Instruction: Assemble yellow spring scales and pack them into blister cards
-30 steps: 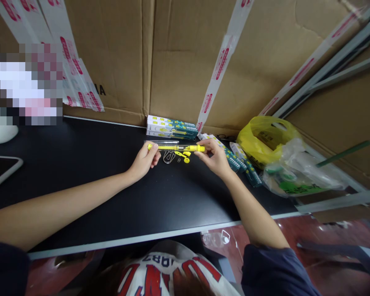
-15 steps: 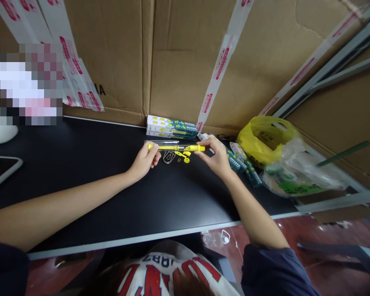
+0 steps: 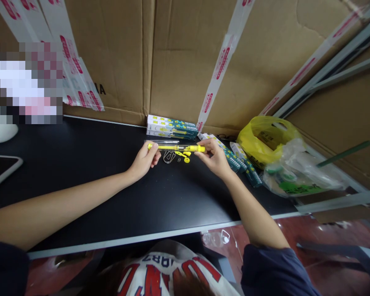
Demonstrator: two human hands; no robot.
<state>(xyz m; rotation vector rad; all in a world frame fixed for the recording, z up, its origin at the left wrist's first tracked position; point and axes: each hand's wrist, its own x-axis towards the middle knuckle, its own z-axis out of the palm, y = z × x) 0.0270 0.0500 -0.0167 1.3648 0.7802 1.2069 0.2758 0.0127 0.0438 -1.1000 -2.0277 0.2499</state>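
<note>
A slim tubular spring scale (image 3: 181, 148), clear with yellow ends and a yellow inner rod, is held level just above the black table. My left hand (image 3: 144, 160) pinches its left end between thumb and fingers. Around the yellow cap on the other end, the thumb and fingertips of my right hand (image 3: 216, 159) are closed. Below it on the table lie a bent metal wire piece (image 3: 169, 157) and small yellow plastic parts (image 3: 186, 160). A clear plastic strip or tube (image 3: 168, 142) shows just behind, partly covered.
Printed boxes (image 3: 172, 128) are stacked against the cardboard wall (image 3: 179, 61), and more boxes (image 3: 249, 172) lie right of my right hand. Farther right sit a yellow plastic bag (image 3: 259, 142) and a clear bag (image 3: 308, 172). A tablet-like device (image 3: 1, 168) rests at the left edge.
Both hands keep the same hold and place, with the spring scale level between them. Nothing on the table has visibly moved.
</note>
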